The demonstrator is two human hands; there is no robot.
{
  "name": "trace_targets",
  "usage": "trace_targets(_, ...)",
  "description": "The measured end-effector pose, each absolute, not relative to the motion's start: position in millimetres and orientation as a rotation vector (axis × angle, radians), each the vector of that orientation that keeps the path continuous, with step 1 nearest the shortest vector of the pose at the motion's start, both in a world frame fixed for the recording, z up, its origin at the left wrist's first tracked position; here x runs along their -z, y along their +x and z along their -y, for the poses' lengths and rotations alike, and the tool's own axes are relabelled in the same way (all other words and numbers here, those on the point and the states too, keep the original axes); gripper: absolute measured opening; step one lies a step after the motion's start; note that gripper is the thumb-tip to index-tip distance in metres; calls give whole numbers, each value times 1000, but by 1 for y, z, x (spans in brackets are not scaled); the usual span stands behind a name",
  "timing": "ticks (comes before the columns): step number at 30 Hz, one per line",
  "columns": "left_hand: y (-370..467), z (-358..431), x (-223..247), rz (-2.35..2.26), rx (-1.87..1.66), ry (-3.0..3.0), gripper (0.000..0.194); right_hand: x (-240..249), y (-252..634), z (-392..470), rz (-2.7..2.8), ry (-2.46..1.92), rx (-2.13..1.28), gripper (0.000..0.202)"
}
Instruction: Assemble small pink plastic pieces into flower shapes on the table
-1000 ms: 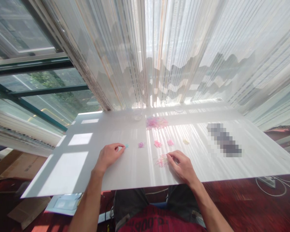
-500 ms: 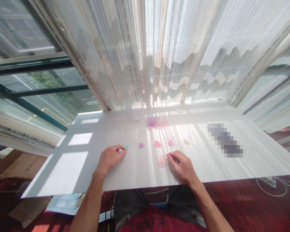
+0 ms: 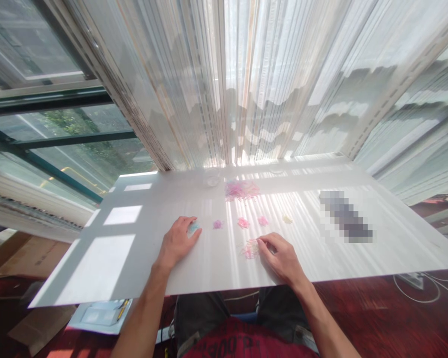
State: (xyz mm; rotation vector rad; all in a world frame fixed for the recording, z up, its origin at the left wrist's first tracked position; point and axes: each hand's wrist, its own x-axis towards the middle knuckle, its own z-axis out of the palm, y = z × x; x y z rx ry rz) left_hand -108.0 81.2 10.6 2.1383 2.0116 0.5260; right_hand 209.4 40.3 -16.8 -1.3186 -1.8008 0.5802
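Note:
My left hand (image 3: 179, 238) rests on the white table with thumb and fingers apart around a small teal pile (image 3: 193, 227) of what look like thin rubber bands. My right hand (image 3: 280, 254) is closed in a pinch at the right edge of a loose, mixed pink and pale pile (image 3: 250, 248); what its fingertips hold is too small to make out. Beyond the hands, a purple pile (image 3: 218, 224), a bright pink pile (image 3: 243, 223), a lighter pink pile (image 3: 263, 220) and a pale yellow pile (image 3: 287, 218) lie in a row with the teal one.
A larger heap (image 3: 242, 190) of mixed pink and purple bands lies farther back on the table (image 3: 134, 271). Behind it stand a clear round container (image 3: 212, 177) and a second clear round piece (image 3: 277, 169). A pixelated dark object (image 3: 347, 217) lies at right. Striped curtains (image 3: 239, 79) hang along the back edge.
My left hand has opened from a pinch at the teal pile and now spreads around it. My right hand stays pinched at the mixed pile.

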Motion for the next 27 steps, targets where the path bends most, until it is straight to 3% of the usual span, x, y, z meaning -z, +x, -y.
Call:
trace_targets(21,-95,-70,-14,-2074,-693,2121,28,14,207,-40,1788,-1318,-570,21)
trace_targets(27,-43,-45,-16,-1577,-778,2287,19,15,209,-40,1799,-1304,-588,18)
